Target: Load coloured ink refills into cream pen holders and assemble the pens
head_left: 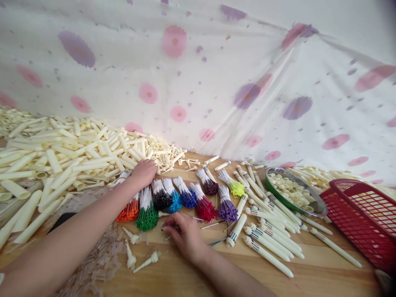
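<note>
My left hand [144, 172] reaches over the bundles to the near edge of a heap of small cream plastic parts [163, 154]; the back of the hand hides its fingers. Low over the wooden table, my right hand [185, 236] has thumb and fingers pinched together; what they hold is too small to make out. Just beyond it stand bundles of thin white pen refills with coloured ends, among them green [147, 214], orange [128, 211], black [161, 198], red [204, 206] and purple [227, 208]. Three cream pointed parts [131, 255] lie left of my right hand.
Cream pen barrels [77, 152] are heaped at the left. Multicolour pens [272, 239] lie in rows at the right, before a green-sided metal bowl [320, 206] of small cream parts and a red plastic basket [359, 214]. Clear plastic pieces [99, 260] lie at the front left.
</note>
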### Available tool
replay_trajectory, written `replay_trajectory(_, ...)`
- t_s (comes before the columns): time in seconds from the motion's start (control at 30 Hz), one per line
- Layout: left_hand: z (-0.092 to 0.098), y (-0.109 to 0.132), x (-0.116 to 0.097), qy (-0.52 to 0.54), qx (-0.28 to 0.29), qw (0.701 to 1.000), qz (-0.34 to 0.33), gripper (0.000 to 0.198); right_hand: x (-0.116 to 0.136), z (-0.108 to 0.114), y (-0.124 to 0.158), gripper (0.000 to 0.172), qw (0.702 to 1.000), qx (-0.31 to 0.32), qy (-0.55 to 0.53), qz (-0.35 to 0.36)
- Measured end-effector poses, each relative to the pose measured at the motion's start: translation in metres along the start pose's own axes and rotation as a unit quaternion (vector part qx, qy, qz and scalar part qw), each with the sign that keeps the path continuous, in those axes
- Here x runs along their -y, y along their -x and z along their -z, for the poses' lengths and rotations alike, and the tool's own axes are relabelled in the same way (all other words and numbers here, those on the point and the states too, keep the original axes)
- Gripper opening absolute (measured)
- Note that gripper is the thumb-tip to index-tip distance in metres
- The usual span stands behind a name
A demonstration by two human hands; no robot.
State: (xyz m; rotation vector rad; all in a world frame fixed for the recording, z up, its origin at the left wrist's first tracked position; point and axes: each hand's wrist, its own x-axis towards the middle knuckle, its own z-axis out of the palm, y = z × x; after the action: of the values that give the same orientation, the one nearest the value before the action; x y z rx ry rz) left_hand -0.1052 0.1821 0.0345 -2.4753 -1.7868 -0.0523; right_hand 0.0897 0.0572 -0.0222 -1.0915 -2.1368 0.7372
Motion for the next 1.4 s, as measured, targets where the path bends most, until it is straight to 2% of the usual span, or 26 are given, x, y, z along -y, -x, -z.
replay_trajectory(0.13,-0.005,-0.003,0.000,-0.003,0.005,1.000,0.014,0.031,0.002,0.001,0.001,0.005,0.999,-0.024,0.006,0.048)
replay_trajectory(0.27,-0.009,-0.010,0.000,0.014,0.004,1.000,0.012,0.030,0.004,0.001,0.002,0.011,0.996,-0.040,0.001,0.085)
replay_trajectory(0.43,-0.001,-0.010,0.002,0.062,-0.015,0.998,-0.013,0.029,0.006,0.005,0.001,0.011,0.992,-0.080,-0.068,0.071)
replay_trajectory(0.53,0.016,0.012,0.000,0.107,-0.052,0.993,-0.020,0.020,0.006,0.010,0.001,0.011,0.989,-0.102,-0.100,0.045)
replay_trajectory(0.67,0.030,0.069,-0.019,0.189,-0.068,0.979,-0.034,0.022,0.009,0.017,0.002,0.009,0.968,-0.138,-0.206,-0.017)
replay_trajectory(0.77,0.022,0.115,-0.040,0.337,-0.053,0.938,-0.058,0.014,0.015,0.022,0.004,0.011,0.951,-0.135,-0.276,-0.038)
replay_trajectory(0.9,0.007,0.155,-0.062,0.409,-0.097,0.907,-0.014,0.011,0.025,0.028,0.007,0.012,0.968,-0.106,-0.227,0.004)
replay_trajectory(1.0,0.003,0.165,-0.069,0.413,-0.118,0.903,-0.008,0.009,0.031,0.030,0.008,0.013,0.983,-0.084,-0.147,0.066)
replay_trajectory(1.13,0.006,0.163,-0.073,0.429,-0.133,0.893,-0.003,0.006,0.033,0.029,0.008,0.017,0.985,-0.074,-0.060,0.142)
replay_trajectory(1.23,0.007,0.162,-0.075,0.442,-0.131,0.888,0.004,0.006,0.032,0.027,0.008,0.022,0.985,-0.079,-0.037,0.150)
replay_trajectory(1.4,0.006,0.164,-0.079,0.461,-0.095,0.882,0.034,0.008,0.030,0.023,0.008,0.024,0.987,-0.069,-0.013,0.142)
